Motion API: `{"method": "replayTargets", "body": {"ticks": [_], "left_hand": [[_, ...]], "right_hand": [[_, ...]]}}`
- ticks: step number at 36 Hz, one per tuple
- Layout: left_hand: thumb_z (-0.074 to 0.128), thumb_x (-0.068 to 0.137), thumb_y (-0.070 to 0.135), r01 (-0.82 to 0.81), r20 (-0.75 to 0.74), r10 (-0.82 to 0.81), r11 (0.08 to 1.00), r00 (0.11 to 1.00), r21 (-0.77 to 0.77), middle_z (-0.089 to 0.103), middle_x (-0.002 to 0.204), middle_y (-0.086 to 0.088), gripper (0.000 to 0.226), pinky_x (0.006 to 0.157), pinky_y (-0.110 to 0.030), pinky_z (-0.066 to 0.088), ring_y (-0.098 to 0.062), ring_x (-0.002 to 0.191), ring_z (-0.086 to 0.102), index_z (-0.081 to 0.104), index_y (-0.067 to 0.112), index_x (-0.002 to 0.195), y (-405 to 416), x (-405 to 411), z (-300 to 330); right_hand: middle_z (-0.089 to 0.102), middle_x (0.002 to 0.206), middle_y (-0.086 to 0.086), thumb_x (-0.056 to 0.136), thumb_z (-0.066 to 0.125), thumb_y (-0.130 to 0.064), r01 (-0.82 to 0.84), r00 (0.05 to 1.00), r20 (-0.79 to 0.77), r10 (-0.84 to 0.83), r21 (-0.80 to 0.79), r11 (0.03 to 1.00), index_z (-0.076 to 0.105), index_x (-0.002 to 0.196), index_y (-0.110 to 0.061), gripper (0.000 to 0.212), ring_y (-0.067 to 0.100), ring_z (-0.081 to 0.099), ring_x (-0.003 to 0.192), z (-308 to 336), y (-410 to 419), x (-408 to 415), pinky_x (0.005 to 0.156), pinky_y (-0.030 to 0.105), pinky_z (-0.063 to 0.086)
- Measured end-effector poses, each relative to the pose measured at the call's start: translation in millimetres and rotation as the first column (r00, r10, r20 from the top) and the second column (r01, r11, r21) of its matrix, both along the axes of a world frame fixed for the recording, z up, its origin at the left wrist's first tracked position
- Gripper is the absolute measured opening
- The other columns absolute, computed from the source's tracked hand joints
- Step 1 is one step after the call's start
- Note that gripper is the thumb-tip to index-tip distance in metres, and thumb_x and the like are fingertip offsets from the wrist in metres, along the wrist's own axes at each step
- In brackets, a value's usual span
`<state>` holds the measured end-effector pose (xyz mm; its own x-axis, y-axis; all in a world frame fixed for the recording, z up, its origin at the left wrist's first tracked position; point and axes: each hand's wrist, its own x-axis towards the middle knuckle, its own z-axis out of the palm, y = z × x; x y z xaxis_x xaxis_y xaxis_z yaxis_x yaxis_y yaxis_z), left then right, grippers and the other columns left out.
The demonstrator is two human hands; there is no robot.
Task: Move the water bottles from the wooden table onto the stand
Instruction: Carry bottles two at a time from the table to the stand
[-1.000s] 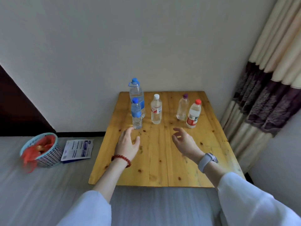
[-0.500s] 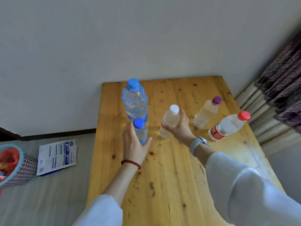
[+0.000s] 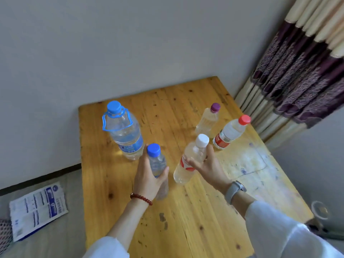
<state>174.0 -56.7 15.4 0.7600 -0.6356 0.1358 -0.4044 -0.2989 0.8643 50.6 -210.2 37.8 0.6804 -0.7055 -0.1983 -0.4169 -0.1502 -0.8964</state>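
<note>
My left hand (image 3: 149,178) grips a small blue-capped bottle (image 3: 157,162) above the wooden table (image 3: 195,211). My right hand (image 3: 205,167) holds a white-capped bottle (image 3: 191,159) with a red label, tilted toward me. A large blue-capped bottle with a blue carry handle (image 3: 123,130) stands at the back left of the table. A purple-capped bottle (image 3: 208,119) and a red-capped bottle (image 3: 230,132) stand at the back right. No stand is in view.
The table sits in a corner against a grey wall (image 3: 111,43). A striped curtain (image 3: 297,71) hangs at the right. A printed sheet (image 3: 37,209) lies on the floor at the left, beside a basket's edge (image 3: 3,233).
Both hands reached forward from above the table's front and closed around one bottle each. The two held bottles now sit nearer me and tilt. The camera has come closer to the table.
</note>
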Motion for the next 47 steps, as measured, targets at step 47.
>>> {"method": "replayTargets", "body": {"ticks": [47], "left_hand": [[0.052,0.085,0.041,0.74,0.007,-0.743,-0.666,-0.669,0.09,0.053,0.13,-0.006,0.067,0.086,-0.033,0.045,-0.021,0.106,0.057,0.016,0.029,0.14,205.1,-1231.1,60.2]], "right_hand": [[0.062,0.111,0.007,0.083,0.047,-0.056,0.804,-0.569,-0.275,-0.775,-0.386,-0.453,0.03,0.114,-0.035,0.041,0.038,0.058,0.098,49.1,571.1,-1121.3,0.068,0.033,0.038]]}}
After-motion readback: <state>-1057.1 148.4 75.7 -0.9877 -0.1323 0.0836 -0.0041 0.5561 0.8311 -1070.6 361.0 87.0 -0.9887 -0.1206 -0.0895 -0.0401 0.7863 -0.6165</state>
